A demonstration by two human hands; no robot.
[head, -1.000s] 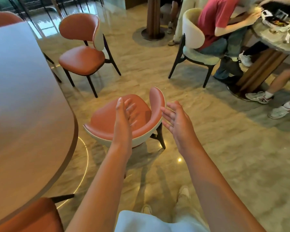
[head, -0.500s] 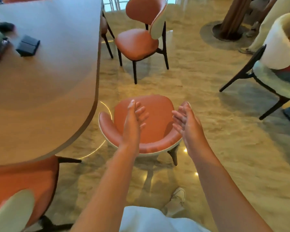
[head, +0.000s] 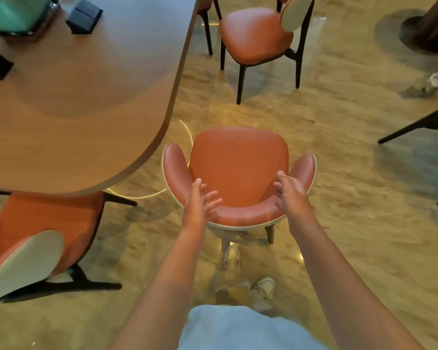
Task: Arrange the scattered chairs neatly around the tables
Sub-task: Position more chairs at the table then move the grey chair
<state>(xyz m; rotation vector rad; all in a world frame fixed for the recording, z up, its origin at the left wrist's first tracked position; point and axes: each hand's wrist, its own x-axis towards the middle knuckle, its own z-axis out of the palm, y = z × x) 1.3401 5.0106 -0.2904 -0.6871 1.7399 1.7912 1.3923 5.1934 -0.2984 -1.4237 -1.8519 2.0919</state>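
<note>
The orange chair (head: 238, 173) stands mid-frame beside the table (head: 86, 97) at upper left, its curved backrest nearest the person, with the left hand (head: 200, 200) and right hand (head: 291, 195) both relaxed-fingered and empty, flanking that backrest about equally close.

Smooth leather-look chair (head: 238, 170), matt wood table (head: 86, 97), glossy stone floor (head: 352, 198)

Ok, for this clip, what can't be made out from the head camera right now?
- Contact: whether the left hand or right hand touches the middle chair's backrest; motion blur.
- Middle chair's front legs: hidden beneath its seat.
- Far chair: backrest top cut by the upper edge.
- Near-left chair: seat front hidden under the table.
- Dark boxes on the table: too blurred to identify.
</note>
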